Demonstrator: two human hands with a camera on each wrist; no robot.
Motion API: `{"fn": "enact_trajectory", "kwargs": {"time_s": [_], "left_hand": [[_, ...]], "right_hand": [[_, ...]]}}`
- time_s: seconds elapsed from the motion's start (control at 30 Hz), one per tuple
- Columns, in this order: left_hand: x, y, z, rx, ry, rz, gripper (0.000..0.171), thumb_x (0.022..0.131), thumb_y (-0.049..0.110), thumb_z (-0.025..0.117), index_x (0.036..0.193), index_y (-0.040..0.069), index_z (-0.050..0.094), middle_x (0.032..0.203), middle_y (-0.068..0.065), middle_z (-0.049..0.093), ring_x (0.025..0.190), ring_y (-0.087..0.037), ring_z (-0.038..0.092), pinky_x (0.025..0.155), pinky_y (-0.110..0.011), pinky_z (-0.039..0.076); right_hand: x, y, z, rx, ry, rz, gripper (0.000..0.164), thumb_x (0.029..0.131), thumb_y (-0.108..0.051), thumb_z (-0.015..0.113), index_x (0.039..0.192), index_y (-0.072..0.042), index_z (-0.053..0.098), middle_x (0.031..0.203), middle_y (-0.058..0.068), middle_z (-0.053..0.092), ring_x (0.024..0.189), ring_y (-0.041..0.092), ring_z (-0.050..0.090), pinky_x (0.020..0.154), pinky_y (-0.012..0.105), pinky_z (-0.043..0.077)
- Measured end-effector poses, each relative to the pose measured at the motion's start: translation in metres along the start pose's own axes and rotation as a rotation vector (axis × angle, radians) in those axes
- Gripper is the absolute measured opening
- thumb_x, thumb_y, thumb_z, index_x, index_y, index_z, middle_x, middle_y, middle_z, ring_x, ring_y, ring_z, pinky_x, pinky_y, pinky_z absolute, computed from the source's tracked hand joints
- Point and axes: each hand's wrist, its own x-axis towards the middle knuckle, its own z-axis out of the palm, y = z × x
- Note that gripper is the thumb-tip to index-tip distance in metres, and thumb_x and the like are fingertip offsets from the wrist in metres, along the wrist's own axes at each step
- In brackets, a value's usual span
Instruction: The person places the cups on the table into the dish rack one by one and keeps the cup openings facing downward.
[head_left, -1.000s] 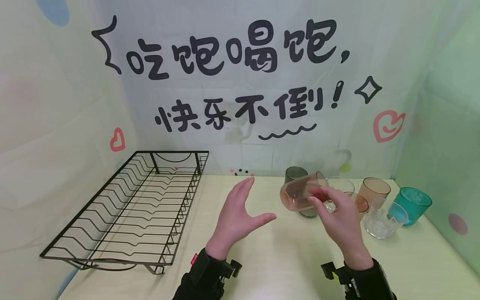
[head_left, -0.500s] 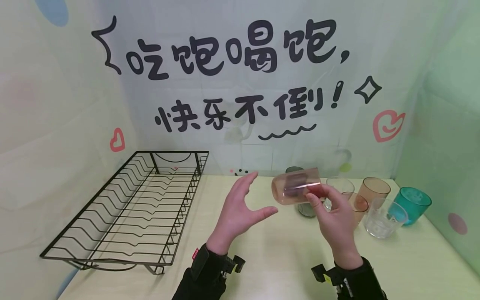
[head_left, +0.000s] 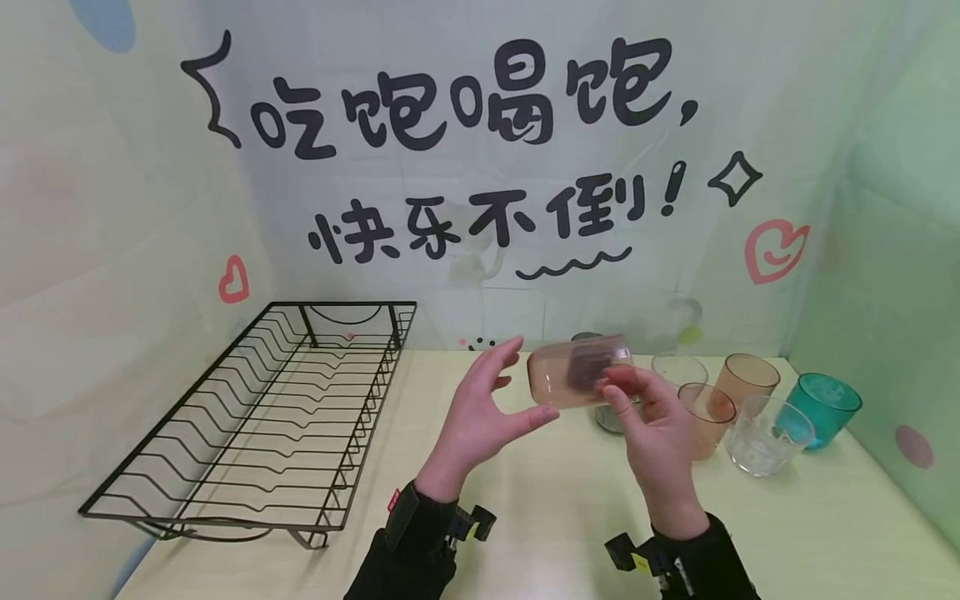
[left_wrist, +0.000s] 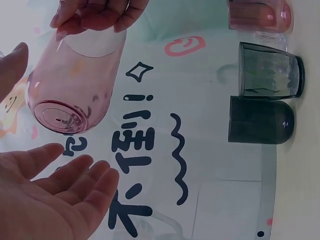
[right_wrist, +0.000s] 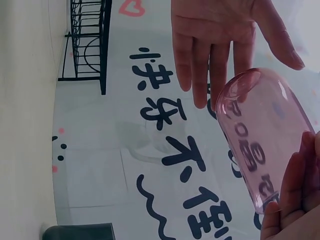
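Observation:
A clear pinkish-amber drinking glass (head_left: 558,379) lies on its side in mid-air above the table, its base toward the left. My right hand (head_left: 660,437) pinches it near the rim between thumb and fingers. Around the base end my left hand (head_left: 483,417) is spread, thumb apart from the fingers and nothing held. In the left wrist view, a gap shows between the left fingers (left_wrist: 95,185) and the base of the glass (left_wrist: 75,85). The right wrist view shows the left fingertips close beside the base end.
On the left stands a black wire dish rack (head_left: 262,425). Several glasses are grouped at the right: teal (head_left: 825,412), clear (head_left: 768,442) and amber (head_left: 750,375) among them. A dark grey glass (left_wrist: 262,121) stands behind the held one.
My right hand has carried the pinkish-amber glass leftward, turning it closer to horizontal, its base now between the left thumb and fingers. The left hand has shifted slightly up and right.

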Motion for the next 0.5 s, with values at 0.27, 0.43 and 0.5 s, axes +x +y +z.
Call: {"fn": "enact_trajectory", "kwargs": {"time_s": [0.27,0.43,0.5], "left_hand": [[0.0039,0.0011,0.0031,-0.109,-0.038,-0.014,0.084,0.076,0.02,0.087,0.148,0.009,0.045,0.143,-0.004,0.05,0.125,-0.018,0.05,0.1,-0.04,0.048],[0.0053,0.0004,0.0051,-0.145,-0.053,-0.013,0.082,0.077,0.016,0.086,0.147,0.008,0.044,0.133,-0.005,0.056,0.118,-0.018,0.054,0.097,-0.035,0.05],[0.0053,0.0006,0.0055,-0.164,-0.06,-0.023,0.081,0.078,0.016,0.085,0.147,0.008,0.044,0.131,-0.006,0.057,0.117,-0.018,0.055,0.097,-0.033,0.05]], "right_hand": [[-0.0021,-0.0037,0.0052,0.014,0.028,0.137,0.02,0.092,0.006,0.064,0.111,0.009,0.065,0.096,0.001,0.067,0.09,0.015,0.061,0.081,0.018,0.051],[-0.0034,-0.0036,0.0089,0.065,0.035,0.179,0.019,0.092,0.008,0.063,0.111,0.011,0.064,0.095,0.001,0.068,0.09,0.015,0.063,0.082,0.02,0.052],[-0.0042,-0.0038,0.0098,0.086,0.036,0.188,0.019,0.092,0.008,0.063,0.111,0.012,0.063,0.094,0.002,0.068,0.09,0.015,0.065,0.084,0.021,0.053]]}}
